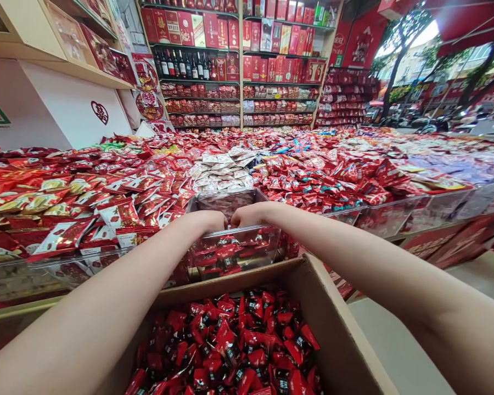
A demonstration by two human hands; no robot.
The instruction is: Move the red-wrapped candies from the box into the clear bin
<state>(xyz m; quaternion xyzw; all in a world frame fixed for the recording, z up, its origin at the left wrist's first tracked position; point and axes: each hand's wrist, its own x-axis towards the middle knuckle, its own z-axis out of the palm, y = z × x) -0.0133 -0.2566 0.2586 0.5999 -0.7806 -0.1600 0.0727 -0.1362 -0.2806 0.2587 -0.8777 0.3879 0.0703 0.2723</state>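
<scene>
Count: left hand point(219, 220), right hand point(242, 216), grips unclear, in one clear plastic bin point(259, 232); one cardboard box point(333, 323), many glossy red packets point(230, 351).

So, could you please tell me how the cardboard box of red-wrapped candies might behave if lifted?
The cardboard box would probably feel fairly heavy, given the many red-wrapped candies spread across it. Its straight-sided shape suggests it should stay stiff. With its top open, loose candies might spill if it tipped.
</scene>
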